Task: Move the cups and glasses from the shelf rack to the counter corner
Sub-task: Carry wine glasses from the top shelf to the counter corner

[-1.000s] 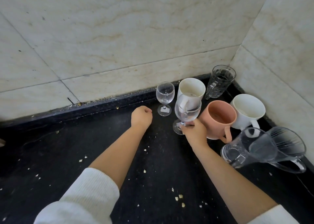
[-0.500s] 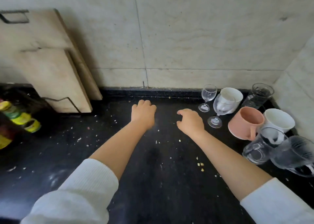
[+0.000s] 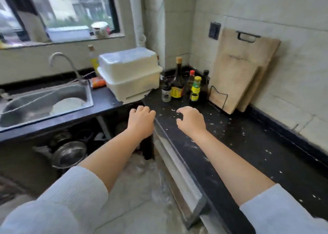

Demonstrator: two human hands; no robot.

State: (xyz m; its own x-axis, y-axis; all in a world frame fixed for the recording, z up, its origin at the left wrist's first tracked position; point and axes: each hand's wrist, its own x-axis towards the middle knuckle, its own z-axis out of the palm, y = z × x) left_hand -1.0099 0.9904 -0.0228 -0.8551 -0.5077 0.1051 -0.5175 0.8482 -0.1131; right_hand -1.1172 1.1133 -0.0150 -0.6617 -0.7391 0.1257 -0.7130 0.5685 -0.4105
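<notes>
Both my hands hang in the air and hold nothing. My left hand point(image 3: 141, 121) hovers over the front edge of the black counter point(image 3: 239, 145), its fingers loosely curled. My right hand point(image 3: 191, 121) floats above the counter top with relaxed, slightly bent fingers. No cup or glass is in view; the counter corner with them lies outside the frame to the right. A white lidded dish box point(image 3: 130, 74) stands on the counter beyond my left hand.
Several sauce bottles point(image 3: 184, 86) cluster in the far corner. Two wooden cutting boards point(image 3: 239, 74) lean on the right wall. A steel sink point(image 3: 44, 102) with a tap lies left. Pots point(image 3: 69, 154) sit in the open space under the counter. Crumbs dot the counter.
My right hand let go of the wine glass in the corner. My view swung left, away from the cups and glasses, to the sink side; both hands moved along, empty.
</notes>
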